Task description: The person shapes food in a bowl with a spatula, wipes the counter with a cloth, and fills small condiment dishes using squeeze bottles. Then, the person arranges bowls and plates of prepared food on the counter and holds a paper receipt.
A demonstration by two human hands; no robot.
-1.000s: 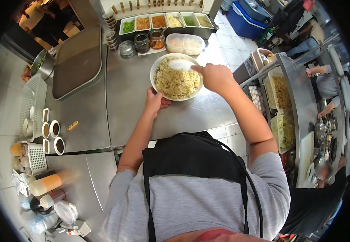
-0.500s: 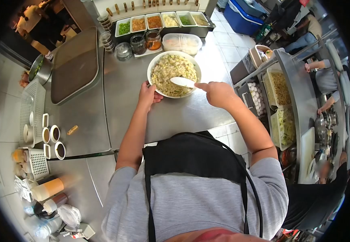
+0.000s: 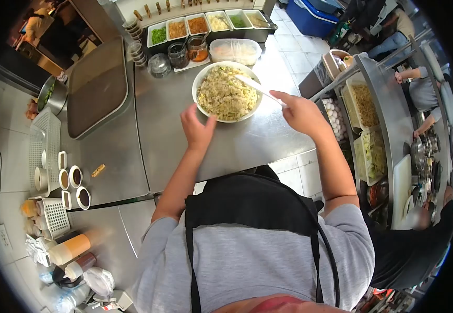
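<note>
Fingers of my right hand [image 3: 302, 112] are pinching the spoon [image 3: 250, 83] at the rice's [image 3: 224, 96] far right; my left hand [image 3: 199, 128] is hanging spread-fingered at the bowl's [image 3: 195, 86] near left. Poorly braced, it could be sliding across the counter [image 3: 166, 115] under hard pressing.

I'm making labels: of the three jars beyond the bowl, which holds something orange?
The rightmost jar, beside the tub and beyond the bowl. Its contents look orange-red; the middle jar looks dark, the left jar clear.
</note>
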